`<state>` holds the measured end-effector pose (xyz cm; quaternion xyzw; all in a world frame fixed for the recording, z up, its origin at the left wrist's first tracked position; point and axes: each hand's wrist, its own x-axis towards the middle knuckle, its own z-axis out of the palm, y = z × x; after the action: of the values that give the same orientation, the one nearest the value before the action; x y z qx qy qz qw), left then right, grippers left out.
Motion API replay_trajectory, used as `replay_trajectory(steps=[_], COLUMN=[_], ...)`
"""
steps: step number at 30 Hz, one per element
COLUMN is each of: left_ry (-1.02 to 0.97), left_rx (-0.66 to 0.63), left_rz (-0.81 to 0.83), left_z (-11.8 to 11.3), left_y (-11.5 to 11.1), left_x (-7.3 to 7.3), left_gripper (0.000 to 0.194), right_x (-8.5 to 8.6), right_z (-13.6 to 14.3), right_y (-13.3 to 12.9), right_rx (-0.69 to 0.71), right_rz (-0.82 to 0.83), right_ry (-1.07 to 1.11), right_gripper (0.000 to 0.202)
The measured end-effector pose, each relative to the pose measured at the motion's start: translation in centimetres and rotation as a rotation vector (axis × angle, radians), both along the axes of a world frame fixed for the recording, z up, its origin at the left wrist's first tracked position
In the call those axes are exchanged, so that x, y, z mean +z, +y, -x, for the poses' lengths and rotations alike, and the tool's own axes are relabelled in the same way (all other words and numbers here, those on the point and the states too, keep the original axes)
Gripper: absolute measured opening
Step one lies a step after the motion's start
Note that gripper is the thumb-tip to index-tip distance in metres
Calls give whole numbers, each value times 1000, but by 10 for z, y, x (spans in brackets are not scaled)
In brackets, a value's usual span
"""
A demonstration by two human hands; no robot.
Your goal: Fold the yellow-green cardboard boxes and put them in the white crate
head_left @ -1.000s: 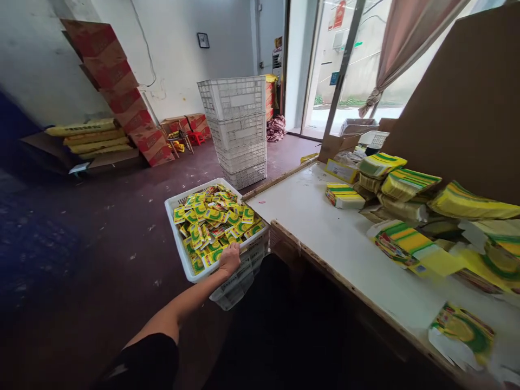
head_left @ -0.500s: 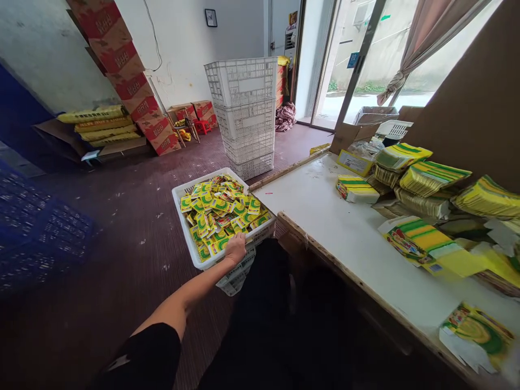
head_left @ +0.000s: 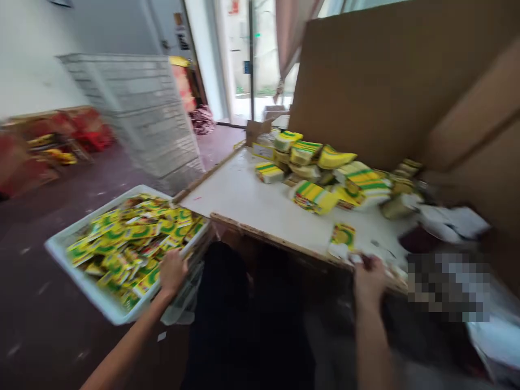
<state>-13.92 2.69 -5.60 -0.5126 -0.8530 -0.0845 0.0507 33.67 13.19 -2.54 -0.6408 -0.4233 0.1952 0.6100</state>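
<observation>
Crate [head_left: 81,276] of yellow packets [head_left: 134,244] sat off the table's [head_left: 244,200] left edge, left hand [head_left: 173,271] curled over its near rim. Right hand [head_left: 369,277] rested at the table's front edge by a loose packet [head_left: 342,238]; blur hid its grip. Looked like repositioning; next move probably needs a firmer hold on the rim.

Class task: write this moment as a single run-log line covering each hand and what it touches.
left hand: on rim of white crate of yellow-green packets | right hand: at table edge by a packet | view: motion-blurred

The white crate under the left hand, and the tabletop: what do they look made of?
White crate: likely moulded plastic, matte, with slotted walls. Tabletop: seemingly wood board with a white face; its chipped front edge shows brown. Left hand rests on the crate's rim.
</observation>
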Motion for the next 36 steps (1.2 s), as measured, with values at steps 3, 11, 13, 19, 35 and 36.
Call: replay_trajectory(steps=[3,11,13,19,35,36], left_ry=[-150,-984,-978,-891,-927,-931], left_rx=[-181,-721,-735,-686,-660,-654], left_rz=[-463,-128,-87,-73,-47,-43], left_z=[-32,-176,-187,-187,-198,-197], left_y=[1,15,19,19,7,6], left_x=[-4,31,37,28,27,27], left_gripper=[37,70,60,49,46,46], right_x=[6,-9,-13,-25,-42,-41], right_z=[47,165,177,180,180,181], right_y=[-15,-76,-85,-95,-110,-111], right_rx=[138,845,867,768,671,667], right_rz=[78,182,167,213,277,275], right_ry=[161,452,479,548,548,562], right_gripper=[31,10,4,13,10,10])
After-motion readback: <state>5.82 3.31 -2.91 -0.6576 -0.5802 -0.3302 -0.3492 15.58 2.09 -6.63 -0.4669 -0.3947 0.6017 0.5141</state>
